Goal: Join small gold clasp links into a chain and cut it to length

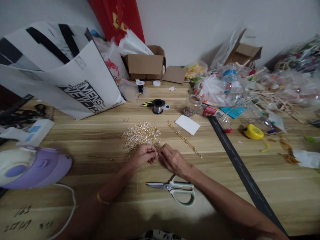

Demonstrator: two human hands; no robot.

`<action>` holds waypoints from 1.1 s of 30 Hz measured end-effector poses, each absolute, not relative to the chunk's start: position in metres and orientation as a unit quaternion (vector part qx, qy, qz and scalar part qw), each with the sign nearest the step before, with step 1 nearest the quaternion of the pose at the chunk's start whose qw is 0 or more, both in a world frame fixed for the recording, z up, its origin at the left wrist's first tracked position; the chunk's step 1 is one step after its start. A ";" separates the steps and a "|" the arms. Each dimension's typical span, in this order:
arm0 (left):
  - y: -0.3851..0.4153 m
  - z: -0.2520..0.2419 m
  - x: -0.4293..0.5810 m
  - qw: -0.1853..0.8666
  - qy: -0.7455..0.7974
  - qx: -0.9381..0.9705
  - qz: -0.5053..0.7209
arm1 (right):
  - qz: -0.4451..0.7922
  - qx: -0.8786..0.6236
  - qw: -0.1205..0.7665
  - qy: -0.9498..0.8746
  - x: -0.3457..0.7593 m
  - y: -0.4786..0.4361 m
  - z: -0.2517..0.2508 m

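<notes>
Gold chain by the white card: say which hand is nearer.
Right. The right hand is close by the gold chain, on its near side; the left hand is farther left.

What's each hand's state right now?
Left hand: closed in a pinch; anything held is too small to tell.
Right hand: also closed; any contents unclear.

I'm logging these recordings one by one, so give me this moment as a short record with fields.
left hand: fingers pinched; anything held is too small to tell
right hand: fingers curled, tips close to the left's; grip unclear
beyond hands: glittery gold-and-clear pile, then wire spool
right of pile: gold chain, white card
near side of hands: scissors, blades pointing left
far right: yellow tape measure
left side: large paper bag
</notes>
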State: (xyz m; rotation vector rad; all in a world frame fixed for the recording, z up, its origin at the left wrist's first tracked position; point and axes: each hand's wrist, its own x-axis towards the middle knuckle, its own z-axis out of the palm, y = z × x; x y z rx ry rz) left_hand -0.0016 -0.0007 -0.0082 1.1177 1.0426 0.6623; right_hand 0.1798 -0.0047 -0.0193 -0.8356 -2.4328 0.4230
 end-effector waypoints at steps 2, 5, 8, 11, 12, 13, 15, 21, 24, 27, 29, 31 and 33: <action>-0.001 -0.006 -0.002 0.685 0.462 0.477 0.301 | 0.128 -0.309 0.251 -0.908 0.181 -0.004 -0.022; -0.002 -0.005 -0.001 0.691 0.459 0.466 0.307 | 0.092 -0.311 0.240 -0.915 0.183 -0.004 -0.023; -0.002 -0.007 -0.001 0.694 0.460 0.460 0.309 | 0.069 -0.305 0.236 -0.920 0.183 -0.004 -0.023; -0.002 -0.008 0.000 0.707 0.460 0.439 0.310 | 0.059 -0.298 0.233 -0.924 0.184 -0.004 -0.023; -0.002 -0.008 0.000 0.715 0.459 0.428 0.309 | 0.057 -0.295 0.232 -0.925 0.185 -0.004 -0.023; -0.002 -0.008 0.000 0.722 0.457 0.418 0.309 | 0.054 -0.293 0.232 -0.926 0.185 -0.003 -0.023; -0.002 -0.007 0.000 0.733 0.455 0.401 0.309 | 0.046 -0.286 0.231 -0.929 0.186 -0.003 -0.022; -0.002 -0.004 0.000 0.736 0.456 0.388 0.316 | 0.034 -0.263 0.231 -0.936 0.187 -0.003 -0.019; -0.002 -0.005 0.000 0.722 0.461 0.404 0.320 | 0.035 -0.266 0.237 -0.934 0.187 -0.003 -0.019; -0.001 -0.005 0.000 0.693 0.460 0.448 0.328 | 0.076 -0.287 0.260 -0.919 0.185 -0.002 -0.019; 0.000 -0.004 0.000 0.671 0.463 0.472 0.336 | 0.139 -0.297 0.291 -0.899 0.184 -0.002 -0.017; 0.001 -0.003 0.000 0.649 0.469 0.489 0.346 | 0.213 -0.298 0.333 -0.869 0.182 -0.001 -0.015; 0.001 -0.001 0.000 0.634 0.476 0.499 0.349 | 0.275 -0.311 0.365 -0.834 0.182 0.001 -0.012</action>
